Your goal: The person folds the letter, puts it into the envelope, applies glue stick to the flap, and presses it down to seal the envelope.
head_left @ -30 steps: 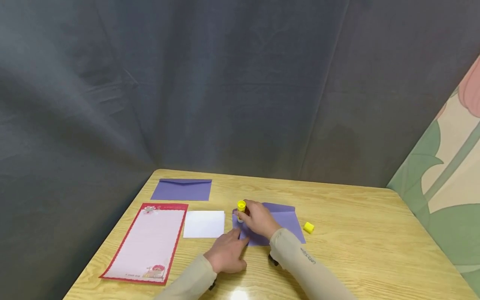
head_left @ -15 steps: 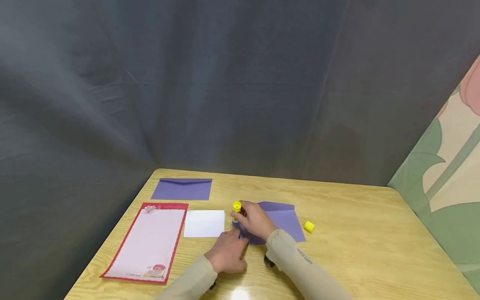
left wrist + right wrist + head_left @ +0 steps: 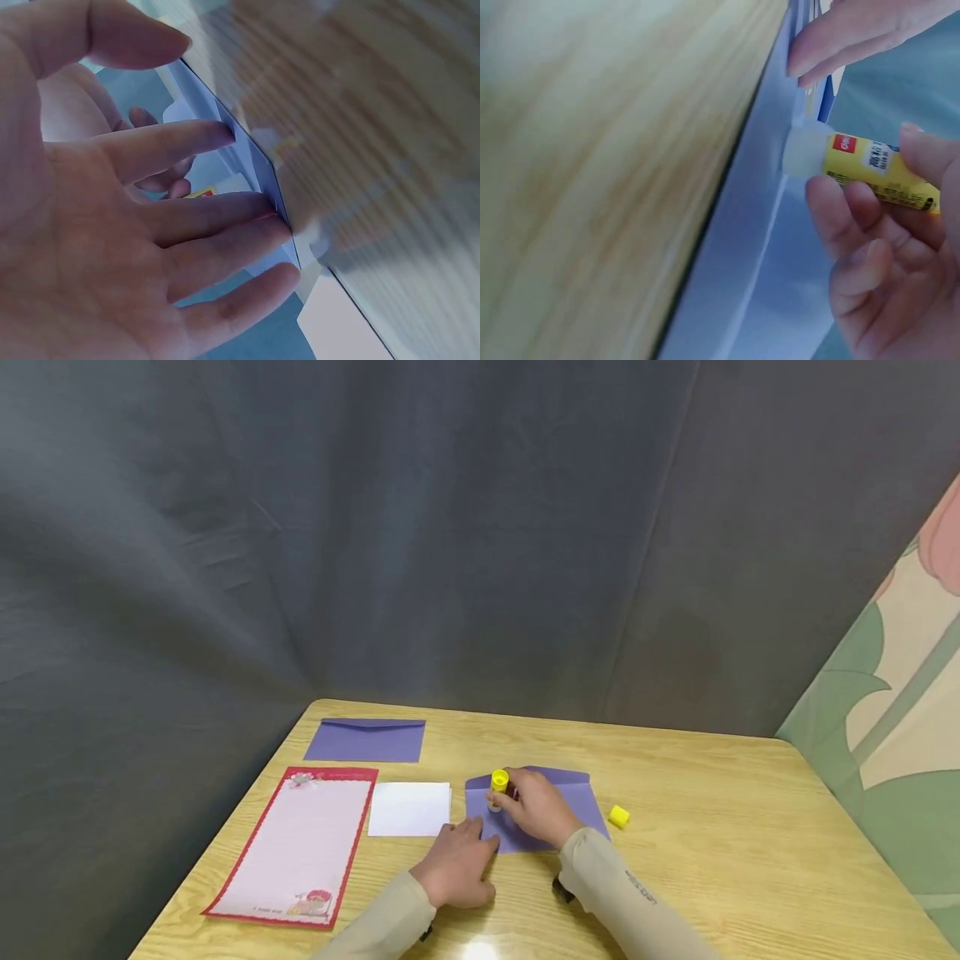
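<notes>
A yellow glue stick [image 3: 877, 166] is held between the thumb and fingers of my right hand [image 3: 542, 806]. Its uncapped white end meets the purple envelope [image 3: 558, 802], which lies with its flap folded open away from me. My left hand [image 3: 456, 864] has its fingers spread and rests their tips on the envelope's near left corner. In the left wrist view those fingers [image 3: 217, 247] are nearly straight along the paper. The yellow cap [image 3: 618, 816] lies on the table just right of the envelope.
White folded paper [image 3: 408, 810] lies left of the envelope. Beyond it is a red-bordered letter sheet [image 3: 296, 843] at the left. A second purple envelope [image 3: 365, 742] sits at the back left of the wooden table [image 3: 720, 860]. A dark curtain [image 3: 480, 543] hangs behind.
My right hand with the glue stick first shifts slightly left to the envelope's left edge, then comes back right over the envelope. The left hand stays in place.
</notes>
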Available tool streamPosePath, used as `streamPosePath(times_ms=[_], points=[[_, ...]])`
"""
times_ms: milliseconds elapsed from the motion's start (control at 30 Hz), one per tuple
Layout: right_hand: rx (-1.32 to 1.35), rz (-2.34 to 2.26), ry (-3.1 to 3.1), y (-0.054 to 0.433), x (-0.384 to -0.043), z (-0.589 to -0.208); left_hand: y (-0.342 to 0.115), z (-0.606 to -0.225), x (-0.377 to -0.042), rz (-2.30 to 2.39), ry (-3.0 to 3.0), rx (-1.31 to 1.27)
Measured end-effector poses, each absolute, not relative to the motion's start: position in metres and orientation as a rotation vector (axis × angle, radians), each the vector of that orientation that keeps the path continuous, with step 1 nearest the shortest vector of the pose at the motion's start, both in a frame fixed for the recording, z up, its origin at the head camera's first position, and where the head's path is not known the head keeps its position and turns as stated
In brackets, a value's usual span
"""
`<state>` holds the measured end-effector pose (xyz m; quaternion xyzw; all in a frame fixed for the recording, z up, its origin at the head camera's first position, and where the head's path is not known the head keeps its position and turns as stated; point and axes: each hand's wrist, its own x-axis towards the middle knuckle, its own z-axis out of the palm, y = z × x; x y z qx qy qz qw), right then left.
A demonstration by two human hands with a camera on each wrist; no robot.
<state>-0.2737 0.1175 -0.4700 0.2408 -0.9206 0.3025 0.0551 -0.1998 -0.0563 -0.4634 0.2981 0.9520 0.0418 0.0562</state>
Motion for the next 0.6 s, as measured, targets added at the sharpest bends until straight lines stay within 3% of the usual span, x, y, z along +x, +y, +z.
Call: streamPosePath(times_ms=[367, 600], points=[[0.628, 0.936, -2.799, 0.138, -0.273, -0.467, -0.053, -0.463, -0.201, 0.11, 2.908, 0.962], [0.729, 1.014, -2.817, 0.122, -0.274, -0.47, -0.054, -0.464, -0.203, 0.141, 2.895, 0.958]])
